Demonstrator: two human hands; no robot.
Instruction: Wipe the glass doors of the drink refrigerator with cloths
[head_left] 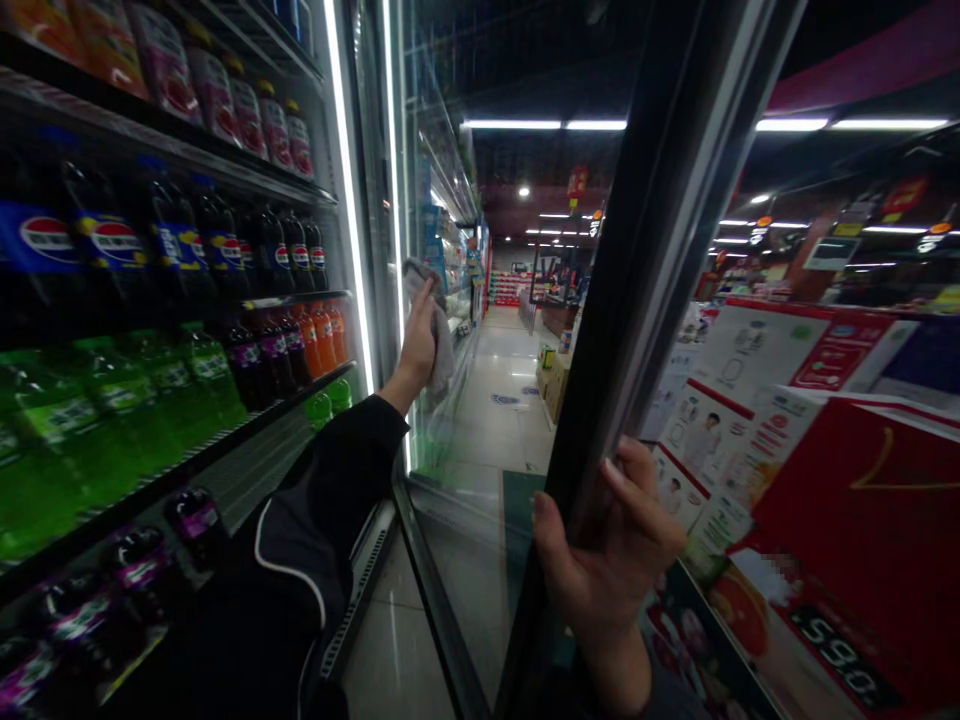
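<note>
My left hand [418, 340] reaches forward in a dark sleeve and presses a grey cloth [436, 325] against the frame of the drinks cooler [379, 250], beside the lit vertical strip. My right hand [607, 545] grips the edge of the open glass cooler door [637, 300], fingers wrapped round its dark frame. The door stands swung out towards me on the right.
Cooler shelves on the left hold dark cola bottles [172, 250], green bottles [112, 420], orange bottles [322, 335] and purple-labelled bottles [142, 560]. Red promotional posters [810, 440] show behind the door glass. A tiled shop aisle [502, 400] with boxes [553, 385] runs ahead.
</note>
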